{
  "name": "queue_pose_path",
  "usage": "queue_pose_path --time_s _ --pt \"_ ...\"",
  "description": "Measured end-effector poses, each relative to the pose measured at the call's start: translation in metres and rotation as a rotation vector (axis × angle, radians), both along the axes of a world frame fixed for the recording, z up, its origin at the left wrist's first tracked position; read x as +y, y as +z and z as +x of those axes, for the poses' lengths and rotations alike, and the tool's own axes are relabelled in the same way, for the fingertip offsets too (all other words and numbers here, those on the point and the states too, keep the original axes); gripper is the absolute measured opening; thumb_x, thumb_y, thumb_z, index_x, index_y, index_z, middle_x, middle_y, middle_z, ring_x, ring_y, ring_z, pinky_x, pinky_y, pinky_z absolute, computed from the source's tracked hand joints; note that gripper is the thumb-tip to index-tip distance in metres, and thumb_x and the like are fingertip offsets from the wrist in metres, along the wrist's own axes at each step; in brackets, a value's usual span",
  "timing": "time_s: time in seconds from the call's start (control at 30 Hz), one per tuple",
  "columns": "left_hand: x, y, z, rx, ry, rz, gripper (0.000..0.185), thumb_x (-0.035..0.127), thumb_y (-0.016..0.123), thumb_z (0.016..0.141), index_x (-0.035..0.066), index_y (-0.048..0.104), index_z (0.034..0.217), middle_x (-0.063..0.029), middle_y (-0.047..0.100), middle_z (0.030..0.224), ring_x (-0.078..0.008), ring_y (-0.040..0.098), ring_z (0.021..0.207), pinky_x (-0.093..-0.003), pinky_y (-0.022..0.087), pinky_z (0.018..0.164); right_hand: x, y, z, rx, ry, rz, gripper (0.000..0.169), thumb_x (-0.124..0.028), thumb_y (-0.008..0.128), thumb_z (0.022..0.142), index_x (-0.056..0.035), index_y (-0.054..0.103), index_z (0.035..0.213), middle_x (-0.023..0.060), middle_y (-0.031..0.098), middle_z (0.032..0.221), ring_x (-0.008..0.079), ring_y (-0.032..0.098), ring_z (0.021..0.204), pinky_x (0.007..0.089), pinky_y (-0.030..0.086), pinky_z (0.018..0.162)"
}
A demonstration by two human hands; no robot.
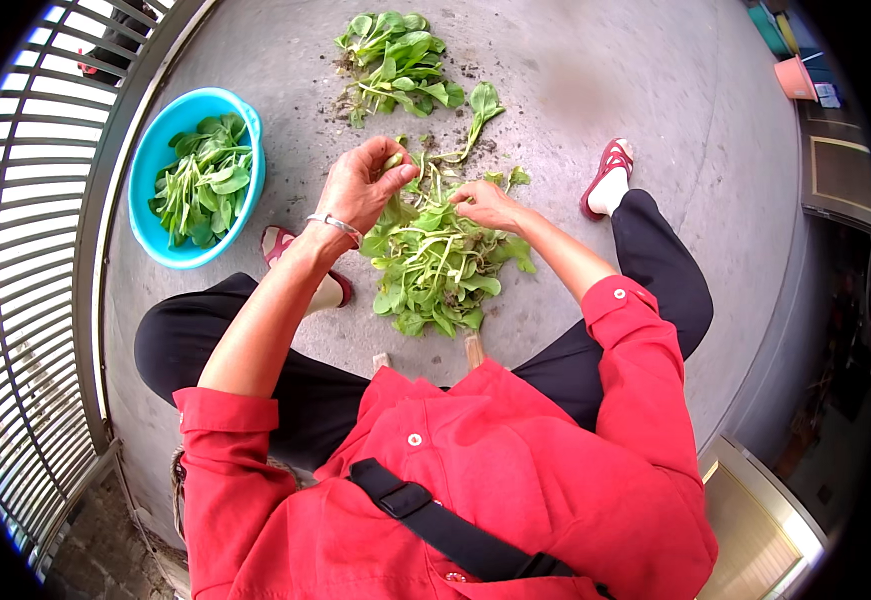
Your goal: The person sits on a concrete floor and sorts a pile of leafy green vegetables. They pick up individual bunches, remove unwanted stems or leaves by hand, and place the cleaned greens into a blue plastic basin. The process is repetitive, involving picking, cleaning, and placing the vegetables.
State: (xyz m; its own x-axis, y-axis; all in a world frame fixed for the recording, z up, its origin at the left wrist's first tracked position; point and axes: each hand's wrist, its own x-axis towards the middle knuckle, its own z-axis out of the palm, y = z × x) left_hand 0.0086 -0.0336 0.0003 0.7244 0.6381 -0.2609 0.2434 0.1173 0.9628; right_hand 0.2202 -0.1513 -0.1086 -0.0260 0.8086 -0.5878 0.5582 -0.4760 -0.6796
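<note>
My left hand (368,180), with a silver bracelet at the wrist, pinches a leafy green (393,160) between thumb and fingers. Part of that plant is hidden by the hand. Just above a loose pile of leaves and stems (435,262), my right hand (486,205) has its fingers curled; whether anything is in them cannot be made out. Beyond both hands lies a heap of leafy green plants (398,64) with soil about the roots. A single plant (483,109) lies between the heap and the pile. To the left, a blue plastic basin (139,180) holds picked greens (207,180).
Soil crumbs are scattered over the concrete floor (555,90). A metal barred railing (38,247) runs along the left. My feet in red sandals (606,176) flank the pile. A pink pot (795,79) stands far right, near a framed panel (844,176).
</note>
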Motion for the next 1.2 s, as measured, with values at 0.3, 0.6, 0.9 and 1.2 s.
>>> queue_pose_path --time_s 0.3,0.6,0.9,1.2 --pt "-0.017 0.006 0.004 0.098 0.014 -0.04 0.017 0.019 0.061 0.087 0.004 0.054 0.091 -0.0001 0.061 0.078 -0.0048 0.053 0.073 -0.0201 0.043 0.064 0.055 -0.117 0.014 -0.469 -0.533 -0.037 0.052 -0.018 0.054 0.074 -0.0152 0.05 0.127 0.0198 0.055 0.112 0.0298 0.048 0.112 0.0374 0.036 0.097" --pt "-0.017 0.006 0.006 0.174 -0.024 0.027 0.017 0.019 0.059 0.088 0.003 0.054 0.09 -0.0004 0.06 0.074 -0.0047 0.051 0.069 -0.0206 0.042 0.061 0.052 -0.154 0.022 -0.45 -0.449 0.006 0.051 -0.02 0.056 0.079 -0.0094 0.046 0.128 0.0185 0.048 0.121 0.0318 0.038 0.118 0.0434 0.03 0.1" --pt "-0.02 0.004 0.005 0.045 0.043 0.065 0.016 0.018 0.056 0.09 0.002 0.052 0.091 0.0009 0.057 0.073 -0.0068 0.052 0.07 -0.0218 0.044 0.066 0.029 -0.083 0.014 0.537 -1.201 0.666 0.022 -0.006 0.062 0.08 0.0016 0.058 0.101 0.0069 0.062 0.087 0.012 0.059 0.078 0.0227 0.048 0.065" --pt "-0.015 0.027 0.008 0.344 0.092 0.413 0.013 0.016 0.066 0.078 0.006 0.064 0.085 -0.0088 0.059 0.073 -0.0148 0.053 0.059 -0.0282 0.043 0.057 0.038 0.013 -0.012 0.531 -0.741 0.611 0.02 -0.009 0.058 0.084 0.0029 0.058 0.1 0.0061 0.064 0.079 0.0112 0.06 0.069 0.0246 0.048 0.066"
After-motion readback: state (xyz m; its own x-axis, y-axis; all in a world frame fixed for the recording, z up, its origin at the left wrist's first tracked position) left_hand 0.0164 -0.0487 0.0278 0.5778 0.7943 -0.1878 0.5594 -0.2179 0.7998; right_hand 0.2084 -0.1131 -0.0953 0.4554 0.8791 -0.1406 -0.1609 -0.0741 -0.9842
